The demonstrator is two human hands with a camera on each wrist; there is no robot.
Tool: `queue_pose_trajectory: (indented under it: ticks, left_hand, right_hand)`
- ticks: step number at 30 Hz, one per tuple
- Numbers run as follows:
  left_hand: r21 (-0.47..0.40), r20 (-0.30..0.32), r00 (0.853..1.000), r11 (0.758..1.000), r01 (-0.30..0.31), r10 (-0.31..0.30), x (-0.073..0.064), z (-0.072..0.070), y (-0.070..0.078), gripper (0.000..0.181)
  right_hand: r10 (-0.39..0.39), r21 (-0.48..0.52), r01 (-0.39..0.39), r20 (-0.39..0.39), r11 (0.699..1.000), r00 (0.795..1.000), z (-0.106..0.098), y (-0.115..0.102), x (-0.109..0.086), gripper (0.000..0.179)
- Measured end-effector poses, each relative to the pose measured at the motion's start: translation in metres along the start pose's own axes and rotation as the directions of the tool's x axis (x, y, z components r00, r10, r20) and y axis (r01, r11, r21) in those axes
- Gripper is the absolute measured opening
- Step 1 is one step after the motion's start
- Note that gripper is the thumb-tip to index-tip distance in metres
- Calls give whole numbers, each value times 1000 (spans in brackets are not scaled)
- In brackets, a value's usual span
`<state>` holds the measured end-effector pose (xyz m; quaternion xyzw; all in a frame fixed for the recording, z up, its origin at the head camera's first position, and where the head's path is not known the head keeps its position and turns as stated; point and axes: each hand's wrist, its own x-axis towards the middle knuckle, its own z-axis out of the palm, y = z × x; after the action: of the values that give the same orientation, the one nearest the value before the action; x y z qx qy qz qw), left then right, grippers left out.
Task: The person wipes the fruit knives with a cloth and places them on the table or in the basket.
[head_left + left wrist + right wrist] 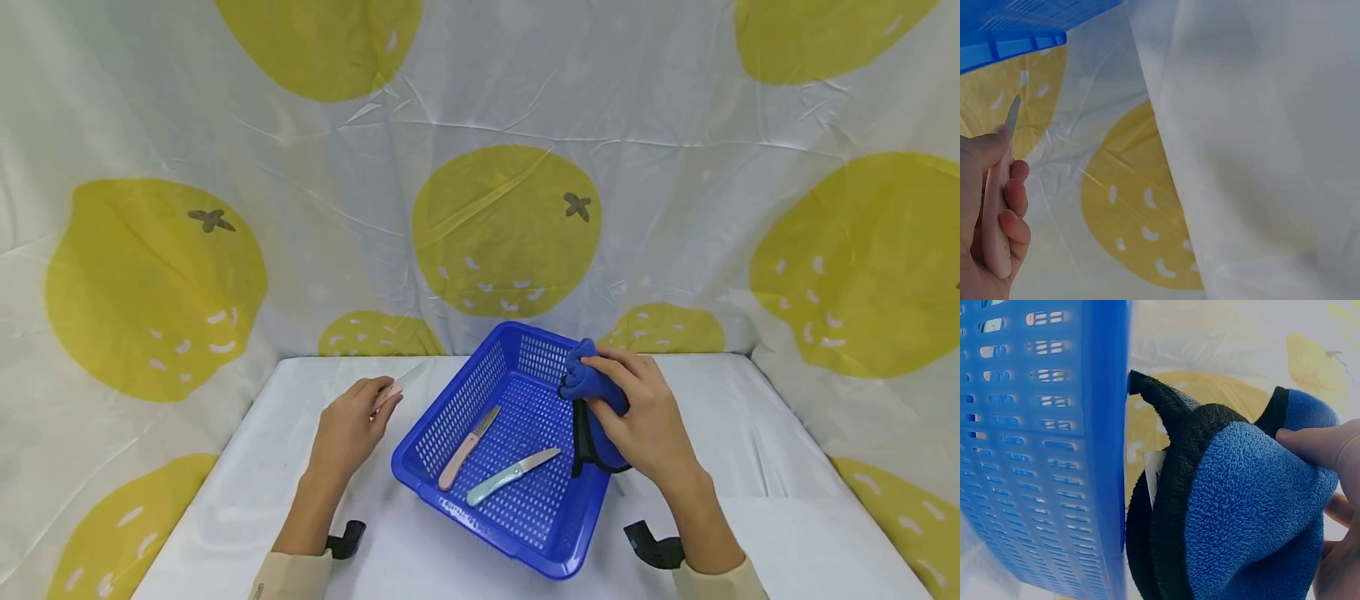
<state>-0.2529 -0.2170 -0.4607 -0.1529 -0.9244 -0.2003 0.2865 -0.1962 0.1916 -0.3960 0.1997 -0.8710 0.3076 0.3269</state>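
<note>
My left hand (350,431) holds a knife with a pale pink handle (997,219), its fingers wrapped round the handle and its blade (1014,119) pointing up and away, left of the basket. In my right hand (647,417) is a bunched blue cloth (1247,494) with black edging, gripped between thumb and fingers. The cloth hangs over the right rim of the blue plastic basket (420,487). Inside the basket lie a knife with a peach handle (457,462) and a serrated-looking blade, and a knife with a mint-green handle (493,486).
A white cloth covers the table (217,500), and the basket sits at an angle on it. Behind hangs a pale curtain (337,208) printed with yellow lemons. A black curved wrist mount (347,540) sticks out beside the left wrist, another (654,547) beside the right.
</note>
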Motion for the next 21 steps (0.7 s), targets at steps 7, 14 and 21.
queue_pose_trajectory:
  ticks: [7, 14, 21]
  left_hand:
    - [-16, -104, 990, 995, -97, 94, 10, -13, 21, 38]
    - [-107, -142, 981, 983, -151, 135, 17, -24, 53, 37]
    - [-112, -143, 968, 969, -222, 205, 25, -29, 85, 38]
  right_hand:
    - [-7, 31, 6, 27, 1000, 1000, 3, -4, 0, 49]
    - [-44, 49, 43, 31, 998, 999, 11, -11, -1, 51]
    - [-78, 77, 75, 41, 994, 996, 20, -21, -2, 52]
